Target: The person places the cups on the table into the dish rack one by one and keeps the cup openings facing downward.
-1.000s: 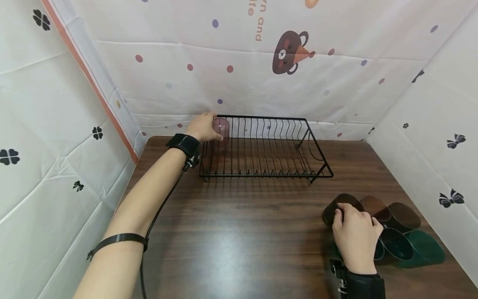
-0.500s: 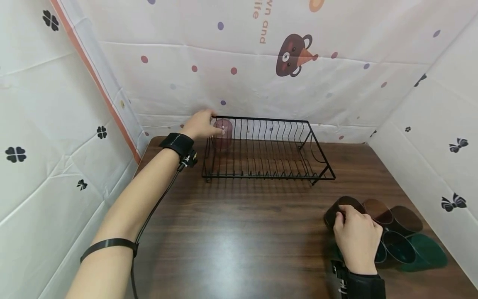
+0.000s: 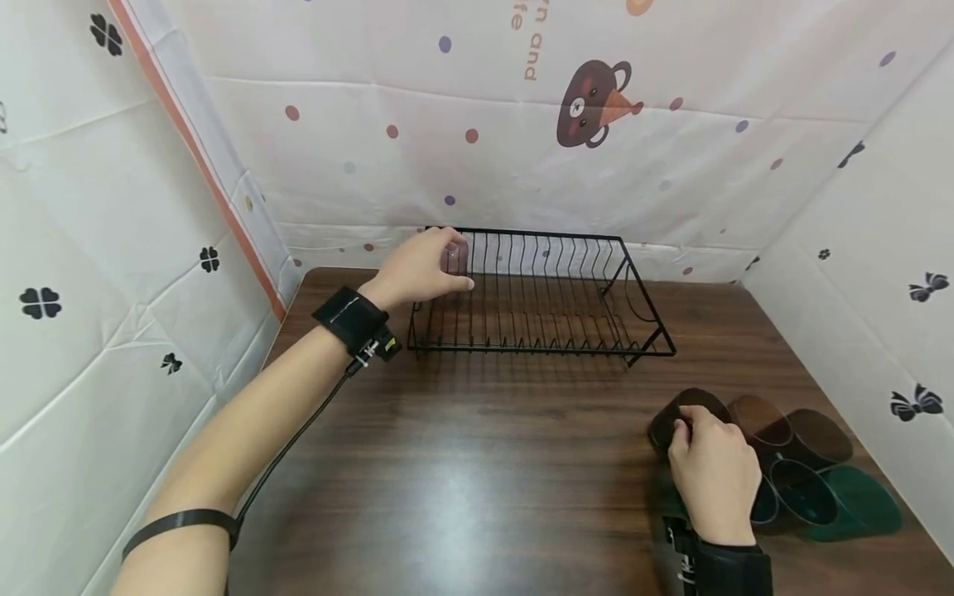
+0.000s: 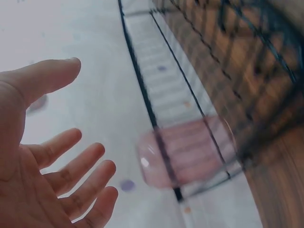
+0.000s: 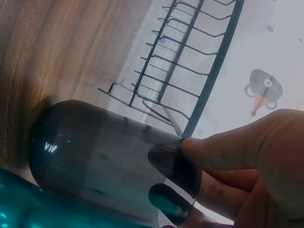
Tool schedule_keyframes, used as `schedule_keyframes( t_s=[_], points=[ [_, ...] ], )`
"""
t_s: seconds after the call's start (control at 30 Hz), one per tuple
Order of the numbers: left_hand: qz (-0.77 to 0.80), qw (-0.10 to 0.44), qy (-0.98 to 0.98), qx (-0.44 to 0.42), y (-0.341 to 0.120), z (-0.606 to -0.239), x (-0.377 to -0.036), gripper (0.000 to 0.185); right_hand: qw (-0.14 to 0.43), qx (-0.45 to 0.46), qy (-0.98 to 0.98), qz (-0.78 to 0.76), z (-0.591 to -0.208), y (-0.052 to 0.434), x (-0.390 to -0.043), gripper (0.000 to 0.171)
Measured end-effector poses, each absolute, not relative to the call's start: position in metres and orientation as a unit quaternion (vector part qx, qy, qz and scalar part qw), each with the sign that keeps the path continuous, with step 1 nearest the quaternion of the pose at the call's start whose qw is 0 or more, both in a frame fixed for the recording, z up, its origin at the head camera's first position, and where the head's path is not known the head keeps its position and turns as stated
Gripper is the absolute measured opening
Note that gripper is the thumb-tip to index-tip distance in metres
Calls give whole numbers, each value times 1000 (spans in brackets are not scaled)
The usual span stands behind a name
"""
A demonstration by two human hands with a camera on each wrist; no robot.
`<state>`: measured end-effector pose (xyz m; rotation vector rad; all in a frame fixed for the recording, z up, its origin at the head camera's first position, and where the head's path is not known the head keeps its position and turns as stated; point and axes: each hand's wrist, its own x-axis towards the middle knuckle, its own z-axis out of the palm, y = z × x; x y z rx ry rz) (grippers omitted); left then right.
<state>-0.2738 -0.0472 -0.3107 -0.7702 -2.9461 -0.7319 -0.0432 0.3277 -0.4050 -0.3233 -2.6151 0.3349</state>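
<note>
Right hand (image 3: pixel 711 476) pinches the rim of a dark smoky cup (image 5: pixel 114 161): thumb outside the rim, fingers tucked inside the mouth, clear in the right wrist view. That cup lies on its side on the worktop (image 3: pixel 477 480), near the front right corner, mouth toward the hand. Just beside it lie more tumblers on their sides: two brown cups (image 3: pixel 790 426) on the far side, a dark teal cup (image 3: pixel 801 497) and a green cup (image 3: pixel 864 509) nearer the right edge. All bunched together, touching or nearly so.

Left hand (image 3: pixel 417 269) is spread loose, fingers straight and apart, holding nothing; the left wrist view shows the palm clear of the pink cup (image 4: pixel 187 152). From the head view the fingertips sit just beside that cup, contact not certain. Pink cup stands in the far left corner of a black wire dish rack (image 3: pixel 566 314). Rack sits along the far edge of the worktop, left of centre, against the patterned cloth backdrop (image 3: pixel 522 149).
</note>
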Motion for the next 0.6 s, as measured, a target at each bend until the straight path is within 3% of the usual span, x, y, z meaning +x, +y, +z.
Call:
schedule_keyframes(
  t_s=[0.6],
  points=[
    [-246, -51, -901, -354, 1, -316, -208, 64, 264, -108, -951, 122, -405, 317, -39, 18]
  ],
)
